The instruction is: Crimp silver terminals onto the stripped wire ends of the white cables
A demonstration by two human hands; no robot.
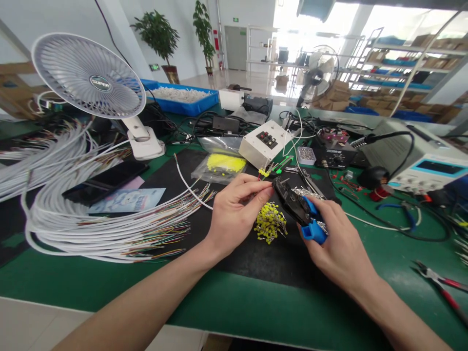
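Note:
My left hand pinches the end of a white multi-core cable, holding its coloured wire tips at the jaws of a crimping tool. My right hand is wrapped round the tool's blue handles. A pile of small yellow terminals lies on the black mat just below both hands. The wire tips between fingers and jaws are too small to make out.
Bundles of white cables with coloured ends fill the left. A white desk fan, a phone, a bag of yellow parts, a white switch box, a power supply and red-handled pliers surround the mat.

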